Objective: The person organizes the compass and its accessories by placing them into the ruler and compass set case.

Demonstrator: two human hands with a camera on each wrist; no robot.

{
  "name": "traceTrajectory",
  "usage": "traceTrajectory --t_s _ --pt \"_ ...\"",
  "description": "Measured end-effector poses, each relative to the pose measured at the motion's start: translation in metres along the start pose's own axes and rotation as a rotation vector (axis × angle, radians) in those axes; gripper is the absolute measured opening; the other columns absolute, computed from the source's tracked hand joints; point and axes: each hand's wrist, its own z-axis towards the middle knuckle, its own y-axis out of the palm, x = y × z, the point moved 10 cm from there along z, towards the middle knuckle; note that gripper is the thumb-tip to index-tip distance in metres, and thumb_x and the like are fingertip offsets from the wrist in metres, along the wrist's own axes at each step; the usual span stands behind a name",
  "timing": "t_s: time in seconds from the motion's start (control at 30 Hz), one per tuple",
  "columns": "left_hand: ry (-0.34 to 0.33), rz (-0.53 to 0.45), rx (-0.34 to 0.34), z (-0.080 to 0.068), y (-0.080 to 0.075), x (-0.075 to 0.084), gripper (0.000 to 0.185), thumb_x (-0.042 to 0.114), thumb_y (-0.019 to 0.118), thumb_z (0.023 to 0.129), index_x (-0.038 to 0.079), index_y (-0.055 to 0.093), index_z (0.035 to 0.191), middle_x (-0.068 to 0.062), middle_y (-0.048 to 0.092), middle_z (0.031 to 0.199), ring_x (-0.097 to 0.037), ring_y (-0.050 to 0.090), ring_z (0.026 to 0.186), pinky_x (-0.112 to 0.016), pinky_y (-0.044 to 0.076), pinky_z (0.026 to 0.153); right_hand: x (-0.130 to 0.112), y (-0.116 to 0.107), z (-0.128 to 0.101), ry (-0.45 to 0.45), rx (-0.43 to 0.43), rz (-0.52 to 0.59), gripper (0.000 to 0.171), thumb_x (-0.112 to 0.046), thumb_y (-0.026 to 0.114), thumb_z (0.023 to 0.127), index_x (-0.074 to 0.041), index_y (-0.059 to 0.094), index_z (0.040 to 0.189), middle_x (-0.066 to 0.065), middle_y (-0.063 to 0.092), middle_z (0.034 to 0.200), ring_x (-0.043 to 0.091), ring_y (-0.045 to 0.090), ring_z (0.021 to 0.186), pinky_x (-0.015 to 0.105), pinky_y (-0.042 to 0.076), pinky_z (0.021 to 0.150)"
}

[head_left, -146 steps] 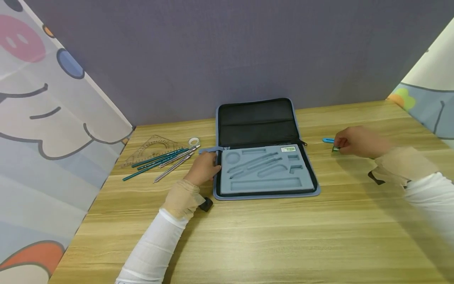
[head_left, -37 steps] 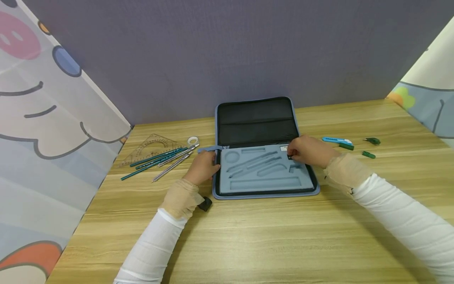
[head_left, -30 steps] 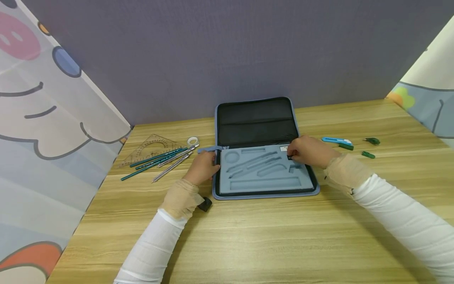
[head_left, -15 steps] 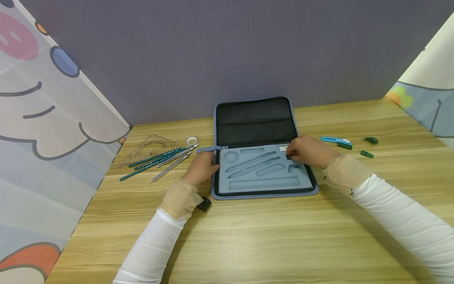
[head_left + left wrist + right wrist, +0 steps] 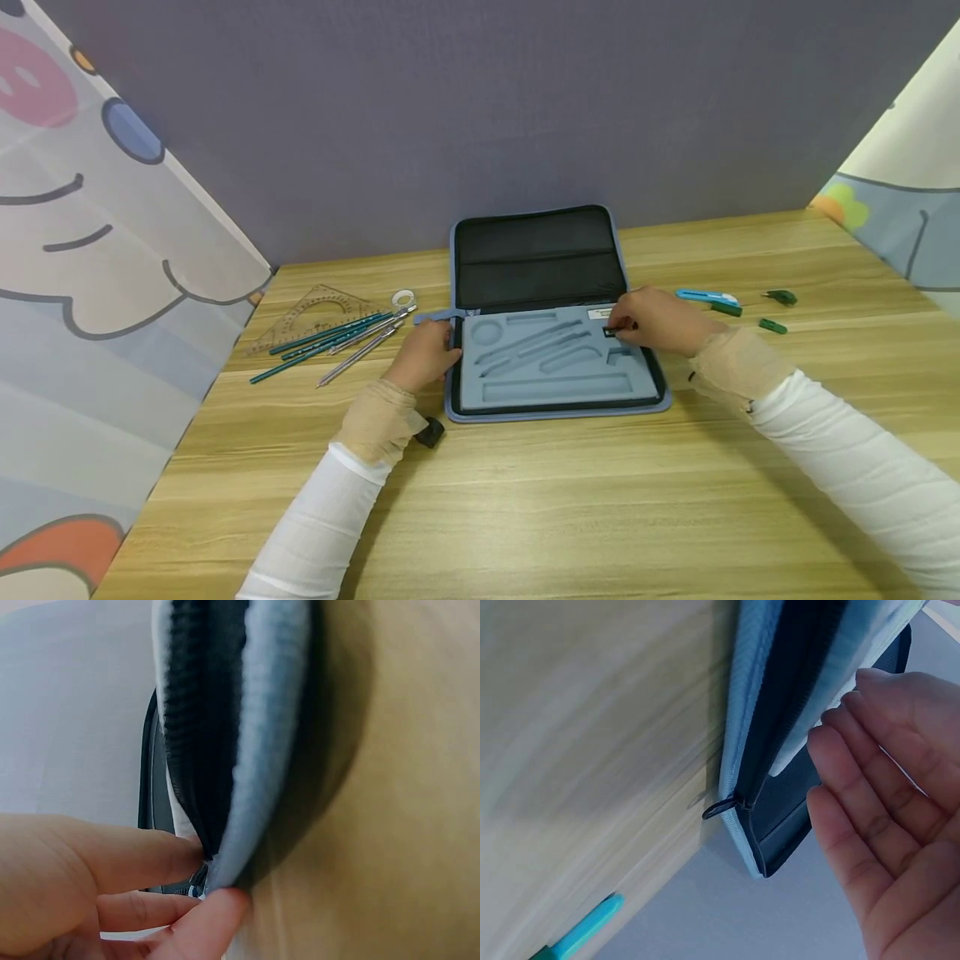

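Head view: your left hand (image 5: 425,357) pinched the case (image 5: 562,414) at its nine-o'clock edge. Your right hand (image 5: 662,320) had fingers at a dark piece (image 5: 611,332), two o'clock on the foam tray (image 5: 642,375); whether they gripped was unclear. Counter (image 5: 562,500) stretched toward six o'clock.

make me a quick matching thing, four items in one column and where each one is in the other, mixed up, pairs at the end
Column one
1. left hand
2. blue cutter
3. right hand
4. clear set square

Column two
a. over the foam tray, fingertips at a small dark piece
b. flat on the table, left of the case
c. pinching the side edge of the case
d. lying on the table, right of the case

Pairs: 1-c, 2-d, 3-a, 4-b
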Motion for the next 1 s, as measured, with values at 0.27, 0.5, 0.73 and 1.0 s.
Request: traceTrajectory --t_s 0.27,0.5,0.73,1.0 --pt "-0.006 0.002 -0.004 0.0 -0.001 -0.003 0.014 0.01 0.065 0.088 -0.003 0.06 0.09 -0.008 0.053 0.061 -0.012 0.056 0.04 -0.025 0.045 0.049 0.015 -0.007 -0.014 0.041 -0.007 0.042 0.015 0.0 0.068 0.082 0.0 0.071 0.096 0.009 0.069 0.093 0.021 0.065 0.081 0.038 0.054 0.071" --pt "-0.013 0.01 -0.009 0.0 0.0 -0.005 0.016 0.011 0.064 0.089 -0.004 0.061 0.092 -0.008 0.054 0.059 -0.012 0.055 0.039 -0.025 0.045 0.052 0.042 -0.019 -0.034 0.056 0.033 0.031 0.011 0.0 0.069 0.081 0.0 0.071 0.092 0.01 0.07 0.091 0.021 0.065 0.079 0.04 0.053 0.071" --pt "-0.004 0.0 -0.013 0.0 -0.001 -0.002 0.015 0.011 0.064 0.089 -0.003 0.06 0.091 -0.007 0.053 0.058 -0.013 0.056 0.04 -0.025 0.045 0.049 0.078 -0.025 -0.06 0.172 0.028 -0.007 0.012 -0.002 0.069 0.081 -0.002 0.072 0.093 0.005 0.07 0.088 0.016 0.062 0.075 0.034 0.051 0.064" --pt "-0.004 -0.001 -0.018 0.002 0.001 -0.001 0.014 0.01 0.064 0.089 -0.003 0.06 0.09 -0.007 0.053 0.057 -0.012 0.055 0.04 -0.025 0.045 0.048 0.114 -0.027 -0.082 0.209 0.032 -0.031 0.007 0.0 0.071 0.079 -0.002 0.071 0.086 0.004 0.069 0.082 0.007 0.056 0.065 0.026 0.047 0.057"
